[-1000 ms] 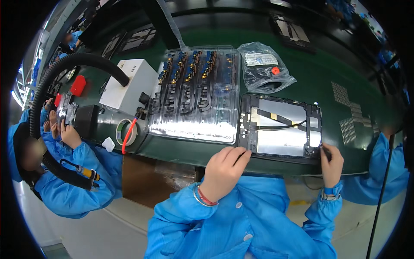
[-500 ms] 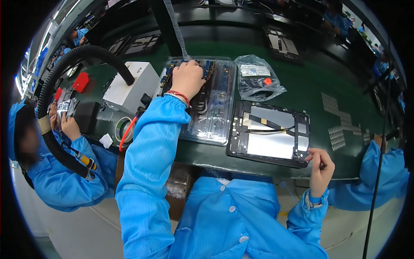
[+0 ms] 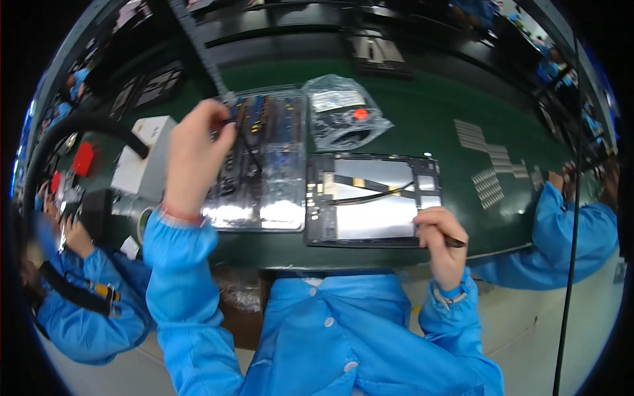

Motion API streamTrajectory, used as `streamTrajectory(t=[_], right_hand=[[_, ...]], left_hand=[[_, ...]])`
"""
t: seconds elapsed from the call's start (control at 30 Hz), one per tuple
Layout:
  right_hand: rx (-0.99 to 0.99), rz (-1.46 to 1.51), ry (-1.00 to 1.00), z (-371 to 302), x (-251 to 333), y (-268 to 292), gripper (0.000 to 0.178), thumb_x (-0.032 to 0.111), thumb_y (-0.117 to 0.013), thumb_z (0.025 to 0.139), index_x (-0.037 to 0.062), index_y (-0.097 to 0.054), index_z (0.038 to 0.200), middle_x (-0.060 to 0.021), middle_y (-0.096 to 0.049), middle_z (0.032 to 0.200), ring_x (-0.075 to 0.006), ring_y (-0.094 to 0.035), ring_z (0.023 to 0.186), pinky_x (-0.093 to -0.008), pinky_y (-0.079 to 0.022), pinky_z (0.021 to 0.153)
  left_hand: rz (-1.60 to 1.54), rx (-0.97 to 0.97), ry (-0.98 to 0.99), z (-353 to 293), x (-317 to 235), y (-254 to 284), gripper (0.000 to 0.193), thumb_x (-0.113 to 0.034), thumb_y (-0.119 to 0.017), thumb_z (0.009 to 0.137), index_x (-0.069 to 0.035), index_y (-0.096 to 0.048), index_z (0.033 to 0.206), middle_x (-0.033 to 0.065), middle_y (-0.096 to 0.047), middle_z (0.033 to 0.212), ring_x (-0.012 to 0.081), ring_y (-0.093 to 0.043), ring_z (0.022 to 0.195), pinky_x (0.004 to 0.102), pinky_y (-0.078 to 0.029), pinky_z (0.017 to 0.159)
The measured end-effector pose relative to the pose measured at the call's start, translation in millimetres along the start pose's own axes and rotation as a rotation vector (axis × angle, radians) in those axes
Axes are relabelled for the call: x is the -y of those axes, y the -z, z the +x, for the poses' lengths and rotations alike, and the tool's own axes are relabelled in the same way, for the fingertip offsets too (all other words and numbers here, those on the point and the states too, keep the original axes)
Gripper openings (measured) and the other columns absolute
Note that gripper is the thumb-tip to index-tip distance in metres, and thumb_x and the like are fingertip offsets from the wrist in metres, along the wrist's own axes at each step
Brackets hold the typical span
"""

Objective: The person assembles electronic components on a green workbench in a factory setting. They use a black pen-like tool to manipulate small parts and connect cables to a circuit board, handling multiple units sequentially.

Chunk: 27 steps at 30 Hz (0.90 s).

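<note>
My left hand is raised over the left side of a clear plastic tray. Its thumb and fingers pinch a thin dark strip, which hangs across the tray and looks like a flex cable. Small blue and gold flex parts fill the tray's far part. To the right of the tray lies an opened tablet with a silvery inner plate and black cables. At its lower right corner, my right hand is closed around a dark pen-like tool; the fingertips are at the tablet's edge.
A clear bag with a label and red dot lies behind the tablet. Small metallic strips lie at right. A white box with a black hose stands left. Co-workers sit on both sides; another opened device lies farther back.
My left hand has lifted from the tray's far parts and come nearer and left, with a dark strip now showing in its fingers. My right hand stays by the tablet's corner. The view has shifted.
</note>
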State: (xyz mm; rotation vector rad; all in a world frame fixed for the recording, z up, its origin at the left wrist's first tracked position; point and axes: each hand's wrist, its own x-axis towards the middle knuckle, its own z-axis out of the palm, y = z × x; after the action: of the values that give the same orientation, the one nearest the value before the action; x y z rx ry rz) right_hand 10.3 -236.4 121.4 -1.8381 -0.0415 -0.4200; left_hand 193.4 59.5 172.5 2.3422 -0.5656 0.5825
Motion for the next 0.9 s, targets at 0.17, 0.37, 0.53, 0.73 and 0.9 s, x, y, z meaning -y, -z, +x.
streamTrajectory(t=[0.17,0.37,0.53,0.73,0.9], right_hand=[[0.398,0.516,-0.281,9.6,10.4,-21.8,0.021,0.003,-0.047,0.088,-0.0026,-0.062,0.1,-0.0068,-0.062,0.088,-0.0087,-0.054,0.075,-0.0211,-0.043,0.069],[0.389,0.727,-0.457,17.7,14.0,-49.5,0.024,0.014,-0.053,0.088,-0.0025,-0.062,0.103,-0.0045,-0.063,0.082,-0.0028,-0.04,0.056,-0.0188,-0.034,0.05],[0.282,0.62,-0.491,18.1,8.0,-45.8,0.022,0.013,-0.057,0.086,-0.0045,-0.063,0.098,-0.0049,-0.063,0.078,-0.0031,-0.044,0.057,-0.0178,-0.035,0.05],[0.116,0.162,-0.182,12.7,10.5,-52.3,0.013,0.002,-0.062,0.078,-0.0014,-0.066,0.09,-0.0051,-0.063,0.071,-0.0059,-0.051,0.055,-0.0214,-0.04,0.05],[0.059,-0.093,0.017,11.7,17.6,-54.4,0.017,-0.003,-0.064,0.071,-0.0008,-0.064,0.088,-0.0106,-0.061,0.068,-0.0161,-0.057,0.055,-0.025,-0.043,0.05]], left_hand=[[-0.175,-0.06,-0.301,-51.4,-70.1,13.9,0.018,0.008,-0.061,0.071,-0.001,-0.058,0.085,0.0083,-0.06,0.081,0.0206,-0.059,0.076,0.0288,-0.046,0.072],[-0.012,-0.046,-0.79,-104.0,-99.8,-29.1,0.013,-0.009,-0.061,0.068,-0.014,-0.063,0.079,-0.0022,-0.061,0.085,0.0108,-0.058,0.075,0.0255,-0.042,0.07],[-0.127,0.03,-0.764,-111.0,-97.0,-51.7,0.022,-0.016,-0.068,0.066,-0.012,-0.063,0.087,0.0007,-0.061,0.088,0.0141,-0.058,0.073,0.0296,-0.041,0.071],[-0.302,0.089,-0.468,-86.3,-100.2,-57.0,0.02,-0.007,-0.068,0.068,-0.007,-0.062,0.087,0.0032,-0.061,0.085,0.0196,-0.057,0.072,0.0327,-0.039,0.064],[-0.165,0.061,-0.381,-82.4,-100.7,-60.9,0.02,-0.013,-0.063,0.066,-0.01,-0.062,0.086,-0.0015,-0.061,0.086,0.0156,-0.057,0.078,0.0307,-0.037,0.072]])
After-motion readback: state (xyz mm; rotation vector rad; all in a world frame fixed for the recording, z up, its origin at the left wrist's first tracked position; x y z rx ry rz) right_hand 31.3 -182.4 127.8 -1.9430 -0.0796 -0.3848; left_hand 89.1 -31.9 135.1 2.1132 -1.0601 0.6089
